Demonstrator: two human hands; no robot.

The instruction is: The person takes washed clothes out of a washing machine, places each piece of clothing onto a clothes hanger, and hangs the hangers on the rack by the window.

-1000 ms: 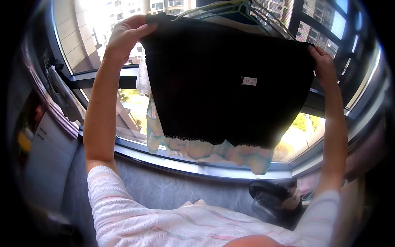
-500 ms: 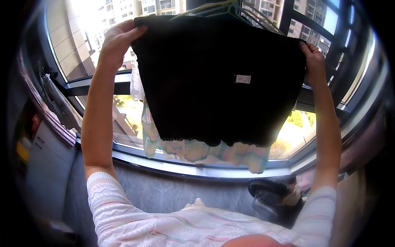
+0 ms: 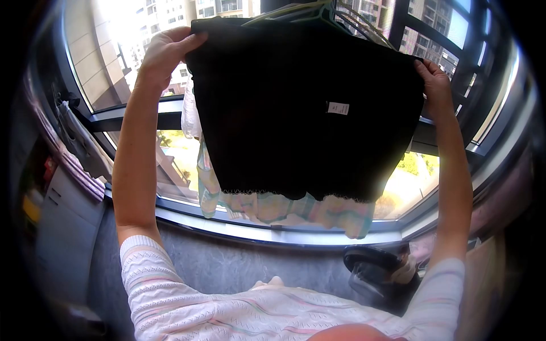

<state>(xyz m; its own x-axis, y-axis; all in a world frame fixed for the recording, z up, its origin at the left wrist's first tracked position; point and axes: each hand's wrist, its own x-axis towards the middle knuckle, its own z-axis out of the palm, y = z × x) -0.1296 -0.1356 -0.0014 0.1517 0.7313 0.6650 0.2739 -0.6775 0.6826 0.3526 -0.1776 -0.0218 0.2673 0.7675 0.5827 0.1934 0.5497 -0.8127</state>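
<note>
A black garment [image 3: 273,113] with a lacy lower edge is stretched wide in front of me, a small white label [image 3: 338,108] on its face. My left hand [image 3: 168,55] pinches its upper left corner between thumb and fingers. At the upper right corner, slightly lower, my right hand [image 3: 434,82] grips the cloth. Behind the top edge are several hangers [image 3: 301,10]. A pale checked garment [image 3: 284,209] shows below the black one, and a white cloth [image 3: 190,109] hangs behind its left side.
Large windows with dark frames [image 3: 422,139] curve around, with buildings outside. A grey cabinet [image 3: 68,216] and a striped curtain [image 3: 62,145] are at the left. On the grey floor [image 3: 216,258], a black round-topped object [image 3: 372,260] stands at the lower right.
Over the last second the garment and both hands have shifted slightly left in view, with a small move back right at the end. Both hands keep their hold.
</note>
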